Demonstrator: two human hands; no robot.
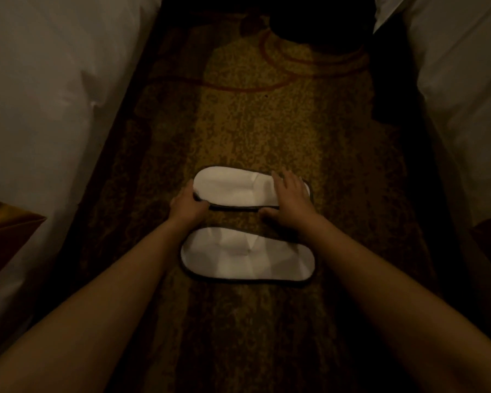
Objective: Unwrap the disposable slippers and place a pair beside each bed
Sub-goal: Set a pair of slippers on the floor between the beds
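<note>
Far slipper [233, 188]: white with dark trim, lying crosswise on the patterned carpet [238, 123] in the aisle between the two beds.
Left hand [187, 205]: over at the slipper's left end, fingers curled round the edge, gripping it.
Right hand [287, 197]: laid flat on the right end, fingers spread, thumb down beside the trim.
Near slipper [247, 259]: parallel, just beside the first, between the forearms, no hand on it.
Beds: white bedding on the left bed [40, 95] and the right bed [465, 95].
</note>
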